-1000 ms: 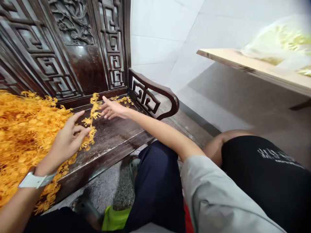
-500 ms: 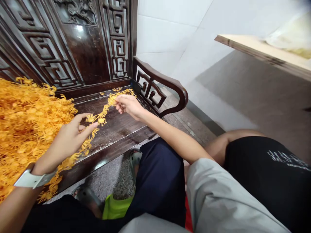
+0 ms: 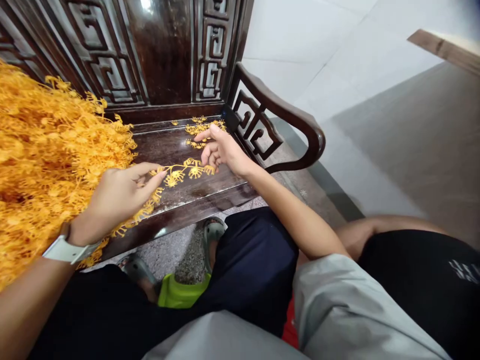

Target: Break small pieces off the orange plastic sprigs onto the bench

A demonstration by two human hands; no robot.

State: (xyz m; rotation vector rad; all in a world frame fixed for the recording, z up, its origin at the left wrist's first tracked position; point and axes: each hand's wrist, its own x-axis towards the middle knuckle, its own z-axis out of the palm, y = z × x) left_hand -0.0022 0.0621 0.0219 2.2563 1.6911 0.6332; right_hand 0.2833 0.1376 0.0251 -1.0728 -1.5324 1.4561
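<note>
Head view: yellow flower-like strand [image 3: 177,177] lies just off centre toward 9 o'clock, over the dark wooden bench seat [image 3: 159,146]; cannot tell whether its underside touches the wood. Stem looks thin, bearing several splayed, finger-like blooms.

Handling, my judgement: very light, bendy rather than stiff, not slippery. The thin prongs probably snag on neighbours and might tear under a hard tug. Best hold: bare stem between 2 blooms, thumb against index, prongs kept clear.

My left hand [image 3: 118,194], at 9 o'clock, pinches the strand's near end between thumb and fingertips. Back of hand up, fingers toward 2 o'clock, forearm entering from 8 o'clock; pale watch band [image 3: 69,250] at the wrist.

My right hand [image 3: 228,152], near centre toward 11 o'clock: thumb and index extended, remaining fingers loosely curled. Strand's far end meets those curled fingers; cannot tell if they grip it. Forearm runs in from between 4 and 5 o'clock.

Large yellow heap [image 3: 56,160] fills 9 to 10 o'clock, beside my left hand. Small yellow cluster [image 3: 195,129] at 11 o'clock, just beyond my right; carved armrest [image 3: 300,120] at 1 o'clock.
</note>
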